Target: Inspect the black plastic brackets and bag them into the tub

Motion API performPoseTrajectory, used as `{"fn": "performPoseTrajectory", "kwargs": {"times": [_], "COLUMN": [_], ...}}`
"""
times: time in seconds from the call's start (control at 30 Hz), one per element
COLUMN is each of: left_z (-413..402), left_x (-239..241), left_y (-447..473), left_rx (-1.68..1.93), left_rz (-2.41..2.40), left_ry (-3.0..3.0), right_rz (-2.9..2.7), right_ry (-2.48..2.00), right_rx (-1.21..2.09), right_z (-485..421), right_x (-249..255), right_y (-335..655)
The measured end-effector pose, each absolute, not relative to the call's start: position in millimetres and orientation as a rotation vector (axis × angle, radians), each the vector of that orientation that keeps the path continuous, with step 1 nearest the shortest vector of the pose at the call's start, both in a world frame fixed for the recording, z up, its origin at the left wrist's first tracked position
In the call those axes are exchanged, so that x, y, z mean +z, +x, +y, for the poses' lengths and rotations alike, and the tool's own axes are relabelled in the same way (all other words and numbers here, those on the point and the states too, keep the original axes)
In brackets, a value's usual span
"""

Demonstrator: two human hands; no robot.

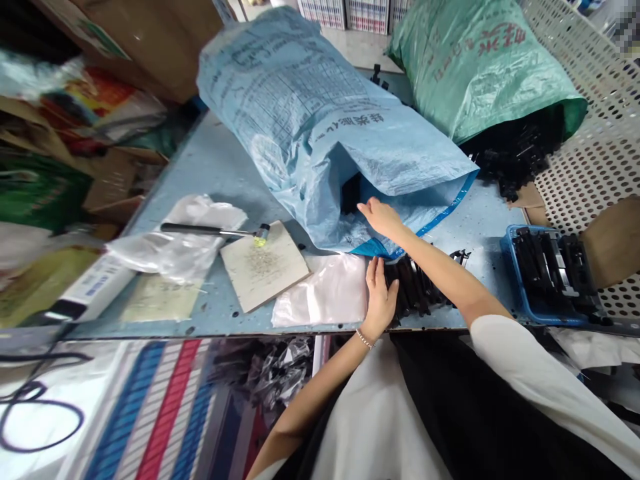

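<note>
A large blue woven sack [300, 107] lies on the bench with its mouth toward me. My right hand [383, 219] reaches into that mouth, fingers loosely bent and slightly apart, close to a black piece [351, 193] inside. Nothing shows in its grasp. Below the sack's lower lip, my left hand [380, 300] rests with fingers stretched and thumb apart. It lies between a stack of clear plastic bags [325, 293] and a row of black plastic parts [417, 283], its fingertips near the sack's edge. My right forearm partly covers the row.
A mallet [215, 230] lies across crumpled plastic and a pale board [263, 270] on the left. At right stands a blue basket [520, 293] of black parts. Behind it, a green sack [485, 67] spills more black parts beside a perforated white panel [590, 160].
</note>
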State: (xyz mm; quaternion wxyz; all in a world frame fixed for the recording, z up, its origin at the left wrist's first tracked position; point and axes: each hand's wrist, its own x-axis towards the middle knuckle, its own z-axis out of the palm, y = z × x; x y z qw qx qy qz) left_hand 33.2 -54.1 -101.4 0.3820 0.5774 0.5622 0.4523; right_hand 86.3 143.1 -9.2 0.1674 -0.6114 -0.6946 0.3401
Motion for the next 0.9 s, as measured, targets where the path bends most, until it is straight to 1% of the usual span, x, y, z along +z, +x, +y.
{"fn": "performPoseTrajectory", "kwargs": {"times": [0.1, 0.2, 0.33, 0.4, 0.47, 0.53, 0.6, 0.67, 0.83, 0.9], "left_z": [-58, -57, -35, -19, -6, -1, -5, -14, -37, -41], "left_x": [-91, -80, -61, -52, -45, -43, -42, -41, -30, -23], "left_y": [24, 5, -21, -27, -25, -18, -11, -7, -10, -10], "left_rx": [1.178, 1.273, 1.445, 1.378, 1.176, 0.976, 0.906, 0.926, 0.933, 0.883], "left_rz": [1.398, 1.310, 1.206, 1.136, 1.064, 0.994, 0.922, 0.865, 0.719, 0.690], "left_ry": [1.437, 1.305, 0.944, 0.717, 0.564, 0.561, 0.622, 0.637, 0.549, 0.549], "right_rz": [-1.734, -1.666, -1.621, -1.662, -1.926, -2.102, -2.190, -2.205, -1.848, -1.951], "right_ry": [-1.783, -1.711, -1.574, -1.507, -1.318, -1.199, -1.112, -1.072, -1.477, -1.450], "right_rx": [1.261, 1.379, 1.499, 1.549, 1.468, 1.409, 1.324, 1.203, 0.721, 0.637], "right_z": [179, 180, 118, 70, 24, -12, -31, -36, -20, -14], "right_x": [-14, -17, -18, -17, -16, -14, -12, -10, -6, -4], "right_y": [58, 67, 111, 132, 147, 157, 166, 176, 207, 212]}}
